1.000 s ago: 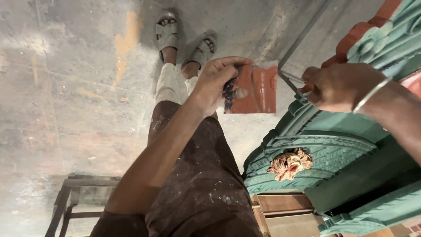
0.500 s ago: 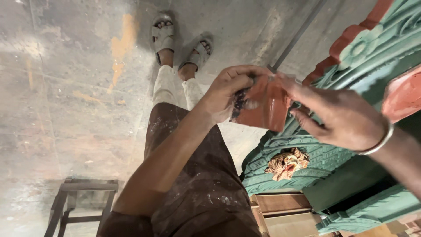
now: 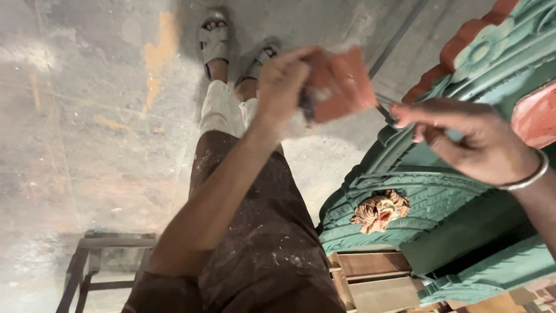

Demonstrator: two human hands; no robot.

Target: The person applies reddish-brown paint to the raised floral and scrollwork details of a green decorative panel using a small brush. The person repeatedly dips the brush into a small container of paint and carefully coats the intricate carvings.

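The left hand (image 3: 284, 87) is closed around a reddish-brown rectangular pad (image 3: 339, 84), blurred, which looks like a folded sheet of abrasive paper; its long axis runs roughly from 8 to 2 o'clock. The right hand (image 3: 469, 142) sits at about 4 o'clock from that pad, near but apart, fingers (image 3: 414, 113) curled and pinched together on what may be a thin brush handle, too small to tell. The left hand is clearly the nearer. Beneath the right hand lies a green carved panel (image 3: 440, 191) with a small orange-painted face ornament (image 3: 379, 210). Sandalled feet (image 3: 214, 37) stand at 12 o'clock.
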